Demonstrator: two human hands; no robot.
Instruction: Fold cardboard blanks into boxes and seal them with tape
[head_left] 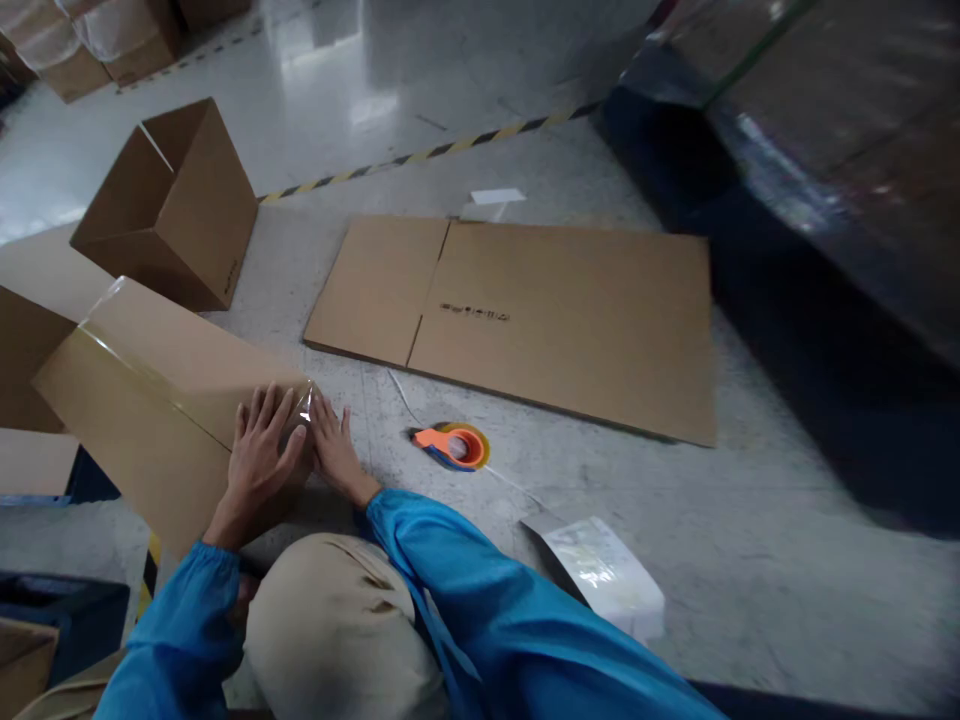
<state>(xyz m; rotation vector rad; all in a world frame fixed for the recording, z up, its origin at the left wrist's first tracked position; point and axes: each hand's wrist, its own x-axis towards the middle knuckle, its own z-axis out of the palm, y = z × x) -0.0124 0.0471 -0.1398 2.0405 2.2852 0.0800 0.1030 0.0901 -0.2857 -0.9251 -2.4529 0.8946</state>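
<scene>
A cardboard box (pixel 172 345) stands in front of me at the left, with a strip of clear tape (pixel 135 370) along its seam. My left hand (pixel 262 445) lies spread on the box near its right end. My right hand (pixel 331 440) presses flat against the box's end face, fingers stretched out, beside a shiny bit of tape at the edge. Both hands hold nothing. An orange tape dispenser (pixel 454 446) with a roll in it lies on the floor to the right of my right hand.
Flattened cardboard boxes (pixel 570 320) lie stacked on the floor ahead. An open box (pixel 202 210) stands at the far left. A white packet (pixel 607 575) lies at the lower right. A dark blue pallet (pixel 780 310) with wrapped goods bounds the right side. Yellow-black tape (pixel 420 155) marks the floor.
</scene>
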